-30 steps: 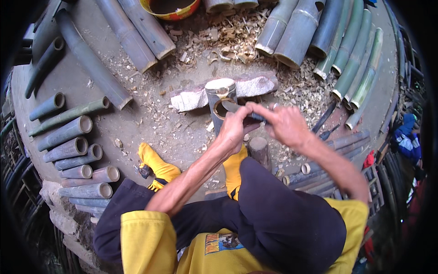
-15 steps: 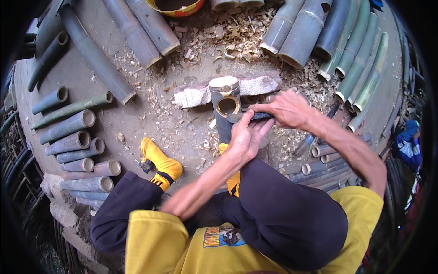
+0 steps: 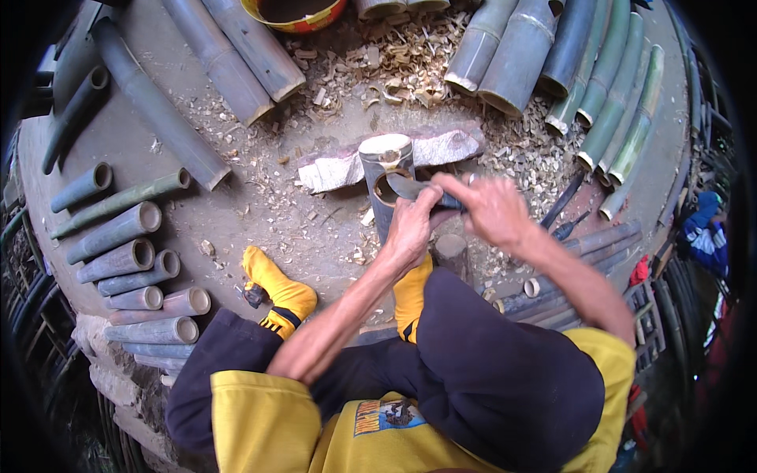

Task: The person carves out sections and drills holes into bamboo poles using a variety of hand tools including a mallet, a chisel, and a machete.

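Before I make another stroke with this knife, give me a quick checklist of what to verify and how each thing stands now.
1. Knife gripped: ok, the right hand is closed around its handle end.
2. Blade at the hole in the bamboo tube: ok, it overlaps the opening.
3. Blade touching the hole's rim: cannot tell from this angle.
4. Left hand well clear of the blade: not ok, in my judgement; its thumb is very close.
5. Tube's lower end steadied: cannot tell, it is hidden.
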A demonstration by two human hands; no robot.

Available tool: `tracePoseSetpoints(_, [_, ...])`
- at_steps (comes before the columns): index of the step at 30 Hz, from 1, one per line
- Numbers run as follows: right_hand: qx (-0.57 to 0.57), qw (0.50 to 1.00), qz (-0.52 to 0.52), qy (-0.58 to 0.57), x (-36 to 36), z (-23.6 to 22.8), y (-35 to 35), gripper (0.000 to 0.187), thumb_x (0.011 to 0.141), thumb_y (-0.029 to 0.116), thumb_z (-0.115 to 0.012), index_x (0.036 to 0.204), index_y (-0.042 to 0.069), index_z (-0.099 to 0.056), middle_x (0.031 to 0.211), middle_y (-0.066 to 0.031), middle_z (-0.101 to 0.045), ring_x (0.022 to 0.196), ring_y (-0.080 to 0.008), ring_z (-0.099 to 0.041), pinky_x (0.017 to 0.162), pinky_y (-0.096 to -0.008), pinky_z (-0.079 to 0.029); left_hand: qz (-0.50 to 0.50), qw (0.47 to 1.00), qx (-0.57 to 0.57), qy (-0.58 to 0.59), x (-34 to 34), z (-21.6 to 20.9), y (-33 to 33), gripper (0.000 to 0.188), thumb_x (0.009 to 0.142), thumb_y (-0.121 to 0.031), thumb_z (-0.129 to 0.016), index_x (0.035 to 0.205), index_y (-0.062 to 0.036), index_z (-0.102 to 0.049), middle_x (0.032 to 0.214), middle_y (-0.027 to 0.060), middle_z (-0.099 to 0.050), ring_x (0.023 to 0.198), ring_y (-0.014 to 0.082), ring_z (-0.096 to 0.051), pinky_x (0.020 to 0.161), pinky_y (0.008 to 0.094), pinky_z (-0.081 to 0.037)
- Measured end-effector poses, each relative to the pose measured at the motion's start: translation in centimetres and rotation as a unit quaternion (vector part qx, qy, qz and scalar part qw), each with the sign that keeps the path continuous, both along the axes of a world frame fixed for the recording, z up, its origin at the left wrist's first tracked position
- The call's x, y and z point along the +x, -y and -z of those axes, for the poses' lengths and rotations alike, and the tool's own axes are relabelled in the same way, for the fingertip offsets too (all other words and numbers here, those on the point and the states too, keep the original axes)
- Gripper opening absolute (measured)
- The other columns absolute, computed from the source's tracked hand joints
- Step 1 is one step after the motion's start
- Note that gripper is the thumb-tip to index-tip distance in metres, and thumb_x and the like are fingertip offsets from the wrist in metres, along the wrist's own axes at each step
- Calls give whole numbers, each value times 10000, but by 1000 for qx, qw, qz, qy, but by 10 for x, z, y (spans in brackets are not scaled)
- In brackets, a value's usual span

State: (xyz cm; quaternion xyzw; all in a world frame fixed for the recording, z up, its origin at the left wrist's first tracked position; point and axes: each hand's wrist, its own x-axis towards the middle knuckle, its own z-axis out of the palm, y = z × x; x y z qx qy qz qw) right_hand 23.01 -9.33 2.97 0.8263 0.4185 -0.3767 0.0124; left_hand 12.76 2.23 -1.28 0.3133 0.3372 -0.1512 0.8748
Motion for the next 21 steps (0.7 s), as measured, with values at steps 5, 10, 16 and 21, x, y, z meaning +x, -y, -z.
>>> tracePoseSetpoints(5, [-42, 916, -381, 121, 37, -12, -86, 309, 781, 159, -593, 1081, 184, -528, 759, -60, -636, 671, -199, -610, 657, -347, -449, -377, 847, -374, 15, -8, 16, 8, 321, 912, -96, -529, 1191, 51, -470, 1189, 145, -547, 1150, 243, -515, 1075, 362, -364])
tracePoseSetpoints(10, [192, 971, -74, 125, 9, 17, -28, 230, 765, 153, -591, 990, 138, -552, 690, -62, -620, 612, -242, -585, 645, -339, -424, -241, 938, -222, -112, -1, 6, -10, 282, 886, -107, -547, 1116, 55, -529, 1093, 129, -594, 1050, 234, -562, 975, 382, -466])
tracePoseSetpoints(16, [58, 995, 49, 71, -10, -16, -18, 221, 704, 79, -577, 922, 109, -551, 622, -138, -606, 575, -305, -611, 527, -454, -438, -79, 977, -164, -110, -1, -5, -21, 212, 872, -107, -560, 999, 60, -586, 982, 141, -623, 945, 231, -611, 864, 379, -536])
tracePoseSetpoints(21, [56, 970, -206, 115, 25, -11, -65, 121, 723, 68, -554, 834, 90, -598, 638, -94, -623, 620, -234, -614, 563, -368, -431, -246, 901, -358, 2, -8, 4, -8, 413, 888, -207, -580, 1248, -41, -465, 1221, 103, -530, 1152, 247, -490, 1035, 445, -382])
